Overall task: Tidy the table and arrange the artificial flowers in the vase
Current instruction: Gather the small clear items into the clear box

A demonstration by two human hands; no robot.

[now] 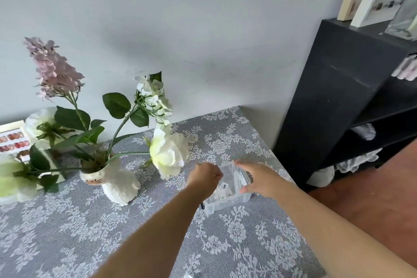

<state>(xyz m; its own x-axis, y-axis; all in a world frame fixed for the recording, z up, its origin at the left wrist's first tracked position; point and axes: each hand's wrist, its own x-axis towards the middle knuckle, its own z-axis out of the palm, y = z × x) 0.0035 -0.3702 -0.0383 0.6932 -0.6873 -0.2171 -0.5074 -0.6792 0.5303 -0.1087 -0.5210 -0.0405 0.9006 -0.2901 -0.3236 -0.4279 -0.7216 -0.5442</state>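
A white cat-shaped vase (112,183) stands on the lace-covered table (90,232) and holds artificial flowers: a pink lilac spike (53,70), a white blossom spray (153,97) and a large white rose (169,153) that droops to the right. More white blooms (13,180) hang at the left edge. A small clear plastic box (228,198) with packets inside sits near the table's right edge. My left hand (205,178) is curled over the box's left side. My right hand (259,178) grips its right rim and a clear packet there.
A black shelf unit (343,97) stands right of the table against the wall, with lace items on its shelves and frames on top. A card of pink press-on nails (13,140) lies at the back left. Brown floor shows at the right.
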